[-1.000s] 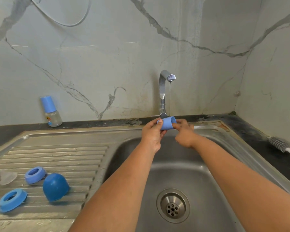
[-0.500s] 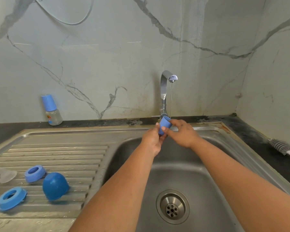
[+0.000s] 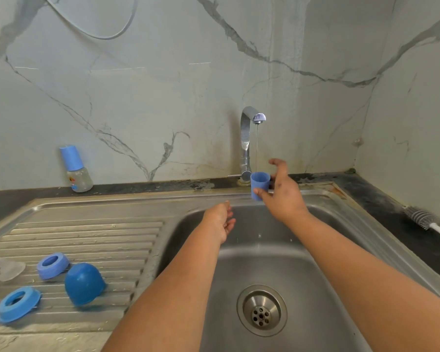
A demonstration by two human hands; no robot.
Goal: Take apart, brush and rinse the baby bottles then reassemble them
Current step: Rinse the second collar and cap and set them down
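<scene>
Right hand [image 3: 282,196] pinching small blue cap [image 3: 260,185] upright under the tap's [image 3: 249,138] thin stream, above the sink [image 3: 341,240]; left hand [image 3: 222,222] relaxed, empty. Probably light, stiff, wet-slippery plastic; best taken round the side wall.

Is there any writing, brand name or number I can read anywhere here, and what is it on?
No text can be read.
The assembled baby bottle by the wall bears a small coloured print, too blurred to read.
The blue cap under the tap, the rings and the sink show no lettering.
</scene>
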